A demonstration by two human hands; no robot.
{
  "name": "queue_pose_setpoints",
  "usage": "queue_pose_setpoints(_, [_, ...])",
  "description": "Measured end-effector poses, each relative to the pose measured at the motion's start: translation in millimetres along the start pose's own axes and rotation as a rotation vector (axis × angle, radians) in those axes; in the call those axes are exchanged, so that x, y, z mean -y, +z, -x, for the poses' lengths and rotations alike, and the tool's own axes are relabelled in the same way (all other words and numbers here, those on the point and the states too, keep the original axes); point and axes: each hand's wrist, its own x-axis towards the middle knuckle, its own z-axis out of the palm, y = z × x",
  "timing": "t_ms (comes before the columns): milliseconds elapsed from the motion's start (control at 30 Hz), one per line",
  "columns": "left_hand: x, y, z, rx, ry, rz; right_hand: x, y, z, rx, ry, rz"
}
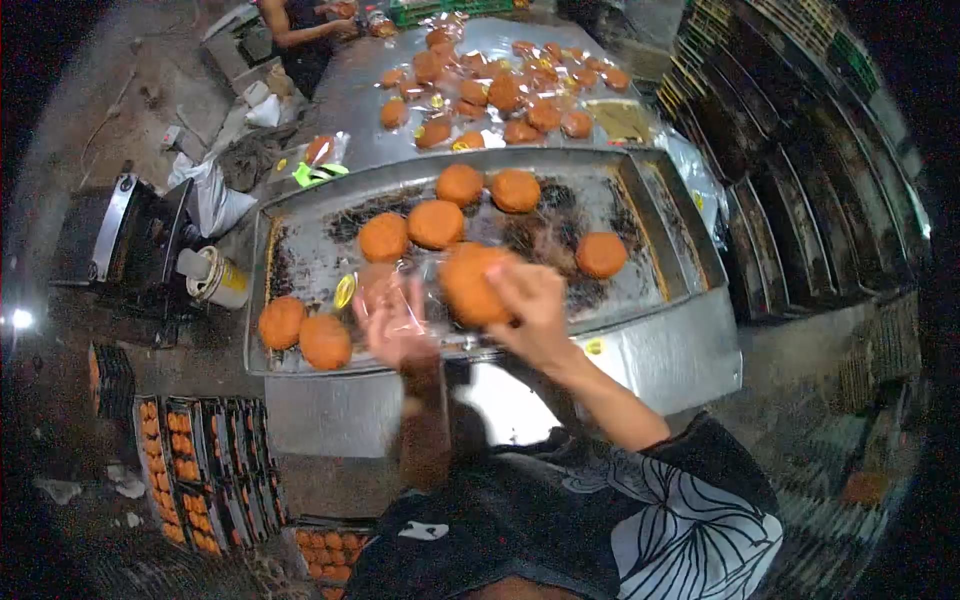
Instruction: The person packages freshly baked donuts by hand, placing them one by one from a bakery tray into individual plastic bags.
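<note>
My right hand (535, 305) grips a round orange-brown bun (474, 286) above the large metal tray (640, 318). Close to its left, my left hand (393, 318) is palm up and holds a clear plastic bag (402, 282) with a yellow label (345, 291). Motion blur and the film's shine hide how the fingers sit in the bag. Several loose buns lie in the tray: one (436, 224) just beyond my hands, another (601, 255) to the right, and a pair with this bun (326, 341) at the front left corner.
Behind the tray, many bagged buns (504, 92) cover a metal table (350, 90). A person (300, 35) works at its far left. Dark racks (800, 170) stand right. Trays of buns (185, 450) sit on the floor at left, near a white bucket (222, 280).
</note>
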Motion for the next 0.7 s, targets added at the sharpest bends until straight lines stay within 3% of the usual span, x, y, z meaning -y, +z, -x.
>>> queue_pose_setpoints(67, [16, 6, 24, 0.159, -0.196, -0.137, 17, -1, -2, -0.059, -0.097, 0.072])
queue_pose_setpoints(133, [29, 12, 54, 0.33, -0.397, -0.262, 23, -15, 22, -0.069, 0.017, 0.017])
queue_pose_setpoints(200, [38, 23, 85, 0.391, -0.456, -0.227, 25, -32, 37, -0.071, 0.139, 0.02])
queue_pose_setpoints(300, [49, 24, 101, 0.393, -0.505, -0.168, 18, -41, 30, -0.166, 0.145, -0.003])
queue_pose_setpoints(367, [39, 26, 89, 0.591, -0.665, -0.178, 13, -48, 37, -0.165, 0.164, -0.051])
queue_pose_setpoints(433, [31, 20, 67, 0.575, -0.751, -0.208, -2, -56, 53, -0.191, -0.013, -0.062])
queue_pose_setpoints(500, [21, 28, 61, 0.546, -0.934, -0.276, 3, -73, 66, -0.144, 0.0, -0.129])
queue_pose_setpoints(567, [17, 42, 73, 0.601, -0.791, -0.389, 5, -88, 66, -0.065, -0.041, -0.09])
queue_pose_setpoints(633, [14, 41, 68, 0.405, -0.783, -0.213, 9, -98, 70, -0.044, -0.072, -0.139])
queue_pose_setpoints(700, [8, 47, 66, 0.366, -0.825, -0.051, 14, -100, 76, -0.098, -0.085, -0.123])
